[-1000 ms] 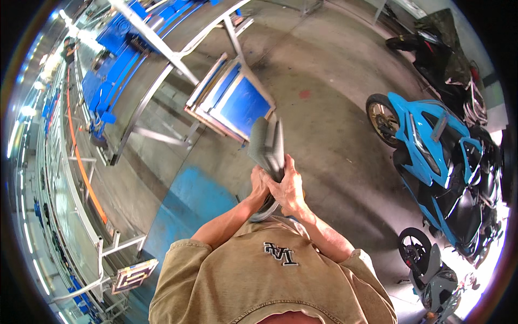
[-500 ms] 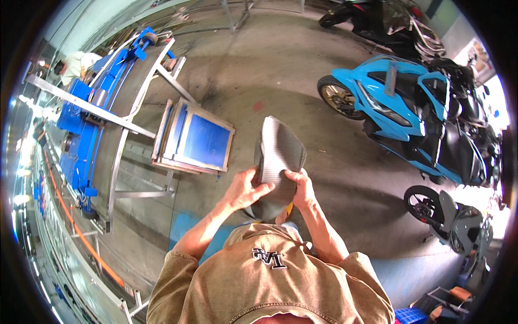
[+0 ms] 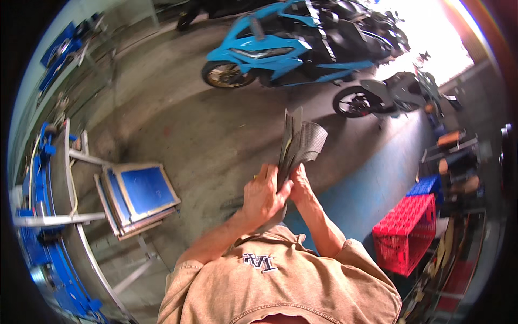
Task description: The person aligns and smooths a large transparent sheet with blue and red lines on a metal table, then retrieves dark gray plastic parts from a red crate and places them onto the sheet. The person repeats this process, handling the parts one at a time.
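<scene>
A small bundle of thin, bendy grey sheets (image 3: 311, 141) with a fine grid surface stands upright in front of my chest. Its layers fan apart at the top, and one curls over to the right. My left hand (image 3: 263, 195) is closed round the lower left side, its thumb pointing toward the right hand. On the other side my right hand (image 3: 300, 184) grips the lower part, with most of its fingers hidden behind the sheets. What exactly these sheets are, I cannot tell.
Framed blue panels (image 3: 141, 190) lean in a stack on a metal frame (image 3: 70, 167) at left. A blue motor scooter (image 3: 270, 51) and a grey motorcycle (image 3: 391, 94) stand ahead. A red plastic crate (image 3: 402, 227) and a blue crate (image 3: 423, 186) are at right.
My view has swung to the right, bringing the red crate in. The sheets have turned from broad side to nearly edge-on, and their layers now spread. Both hands keep hold.
</scene>
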The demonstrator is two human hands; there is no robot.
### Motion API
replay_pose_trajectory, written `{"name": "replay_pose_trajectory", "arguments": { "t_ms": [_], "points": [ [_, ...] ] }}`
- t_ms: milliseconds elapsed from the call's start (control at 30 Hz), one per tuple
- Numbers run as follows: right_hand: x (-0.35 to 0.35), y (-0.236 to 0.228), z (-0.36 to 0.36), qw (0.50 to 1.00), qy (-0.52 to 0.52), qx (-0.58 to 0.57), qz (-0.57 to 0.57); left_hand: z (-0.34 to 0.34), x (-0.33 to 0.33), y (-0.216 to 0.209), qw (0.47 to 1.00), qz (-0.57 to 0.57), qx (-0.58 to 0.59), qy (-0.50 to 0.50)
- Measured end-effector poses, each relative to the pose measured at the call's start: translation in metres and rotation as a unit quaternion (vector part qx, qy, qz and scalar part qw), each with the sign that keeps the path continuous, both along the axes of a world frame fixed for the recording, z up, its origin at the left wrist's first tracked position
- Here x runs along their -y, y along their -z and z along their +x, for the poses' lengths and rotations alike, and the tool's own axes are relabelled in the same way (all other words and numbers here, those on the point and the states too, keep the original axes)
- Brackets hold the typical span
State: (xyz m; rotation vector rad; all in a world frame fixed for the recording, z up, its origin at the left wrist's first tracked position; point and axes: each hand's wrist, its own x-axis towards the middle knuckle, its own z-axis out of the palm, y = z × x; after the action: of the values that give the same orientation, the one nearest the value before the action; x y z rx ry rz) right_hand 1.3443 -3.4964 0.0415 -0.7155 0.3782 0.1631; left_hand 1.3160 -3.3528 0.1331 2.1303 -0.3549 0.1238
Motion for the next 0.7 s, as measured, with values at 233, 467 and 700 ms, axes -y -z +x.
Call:
{"name": "replay_pose_trajectory", "arguments": {
  "t_ms": [233, 467, 700],
  "points": [
    [0.069, -0.011, -0.114, 0.995, -0.004, 0.027, 0.091, -0.043, 0.051, -0.005, 0.914, -0.224, -0.248, 0.229],
    [0.131, -0.013, -0.225, 0.981, 0.169, 0.048, 0.082, -0.111, 0.166, -0.044, 0.954, -0.111, -0.093, 0.262],
    [0.227, 0.015, -0.359, 0.96, 0.227, 0.14, 0.087, -0.214, 0.28, -0.031, 0.864, -0.132, -0.306, 0.378]
  ]
}}
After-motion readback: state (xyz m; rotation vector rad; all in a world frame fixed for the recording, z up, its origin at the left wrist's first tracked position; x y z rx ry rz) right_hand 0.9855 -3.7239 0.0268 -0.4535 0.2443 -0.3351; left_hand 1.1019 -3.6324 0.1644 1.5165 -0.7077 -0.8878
